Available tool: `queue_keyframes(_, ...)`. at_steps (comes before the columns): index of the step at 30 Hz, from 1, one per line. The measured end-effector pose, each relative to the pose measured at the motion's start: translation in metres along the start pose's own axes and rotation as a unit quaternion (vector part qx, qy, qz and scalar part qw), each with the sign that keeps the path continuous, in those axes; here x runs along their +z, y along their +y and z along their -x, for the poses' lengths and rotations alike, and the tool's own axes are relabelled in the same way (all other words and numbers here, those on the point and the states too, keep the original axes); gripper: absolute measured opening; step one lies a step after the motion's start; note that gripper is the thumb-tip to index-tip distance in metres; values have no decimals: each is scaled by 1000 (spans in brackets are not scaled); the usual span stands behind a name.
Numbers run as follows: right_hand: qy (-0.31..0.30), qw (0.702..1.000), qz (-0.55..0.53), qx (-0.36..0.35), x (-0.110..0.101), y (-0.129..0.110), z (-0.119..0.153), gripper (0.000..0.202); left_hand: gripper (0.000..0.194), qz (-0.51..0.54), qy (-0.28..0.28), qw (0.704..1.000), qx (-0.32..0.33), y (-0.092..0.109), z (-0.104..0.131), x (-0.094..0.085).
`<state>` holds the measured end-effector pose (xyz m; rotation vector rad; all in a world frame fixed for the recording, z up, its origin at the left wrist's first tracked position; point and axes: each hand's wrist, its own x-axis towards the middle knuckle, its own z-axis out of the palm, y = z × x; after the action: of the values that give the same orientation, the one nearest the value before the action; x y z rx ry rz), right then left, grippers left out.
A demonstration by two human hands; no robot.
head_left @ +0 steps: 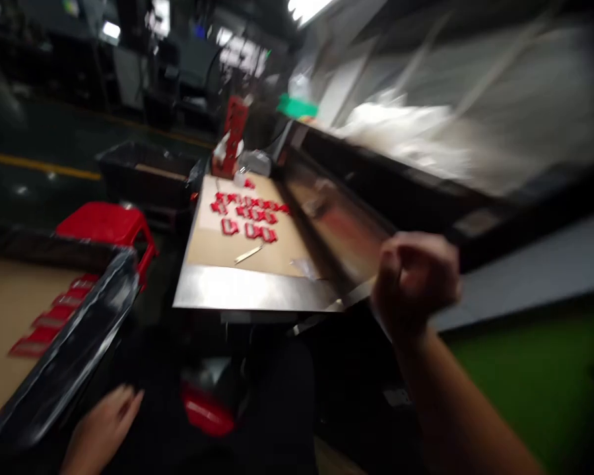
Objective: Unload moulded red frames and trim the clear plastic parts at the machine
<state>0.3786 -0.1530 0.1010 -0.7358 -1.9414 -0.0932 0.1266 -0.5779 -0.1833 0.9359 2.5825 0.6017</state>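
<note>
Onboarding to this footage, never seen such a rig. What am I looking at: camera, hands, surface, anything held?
No machine here: these are a person's bare hands, seen by one head-worn camera looking forward and down. The left hand is low, beside a black-walled box holding flat red parts in a row. The right hand is raised, fingers curled, at the right of the picture. Motion blur hides whether either hand holds anything; no object shows in them.

Ahead is a table with a shiny metal near edge, covered by a brown sheet. On it lie small red frame-like parts in rough rows and a thin pale strip. A red upright stand is at the far end.
</note>
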Motion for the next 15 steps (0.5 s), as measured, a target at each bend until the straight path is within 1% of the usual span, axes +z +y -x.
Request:
queue_keyframes(1,-124,992,2,29,18,-6,62,23,43,-5,-4,1000,7,-9,-12,6)
queue_keyframes(2,-227,973,-6,49,34,-12,122,28,41,-10,10,1000,6,-15,-27,13)
queue_keyframes(3,-315,945,5,87,50,-15,177,33,43,-23,14,1000,-5,-20,-46,20)
queue_keyframes(4,-432,876,88,197,65,-17,224,41,51,-31,3,999,-25,-23,-66,28)
queue_keyframes(5,-501,825,115,235,79,-18,263,46,61,-36,-14,998,-47,-26,-86,36)
queue_keyframes(6,-549,785,133,255,92,-17,292,49,71,-41,-37,996,-66,-29,-103,45)
queue_keyframes(7,-586,752,140,267,101,-16,313,50,77,-45,-64,994,-80,-33,-115,53)
queue_keyframes(8,-618,728,133,266,106,-15,326,50,82,-48,-88,990,-94,-36,-121,60)
queue_keyframes(9,-645,706,123,264,107,-15,333,48,85,-50,-109,987,-108,-40,-120,66)
queue_keyframes(10,-670,686,112,261,102,-15,335,45,86,-51,-128,983,-120,-42,-113,69)
queue_keyframes(11,-692,667,104,257,93,-16,333,41,86,-53,-144,979,-131,-44,-100,70)
queue_keyframes(13,-733,625,86,254,69,-19,322,30,85,-60,-170,972,-151,-44,-66,65)
queue_keyframes(14,-758,597,70,254,60,-21,315,25,83,-66,-180,968,-162,-44,-49,61)
queue_keyframes(15,-782,566,53,256,55,-22,309,21,81,-73,-185,965,-172,-44,-34,57)
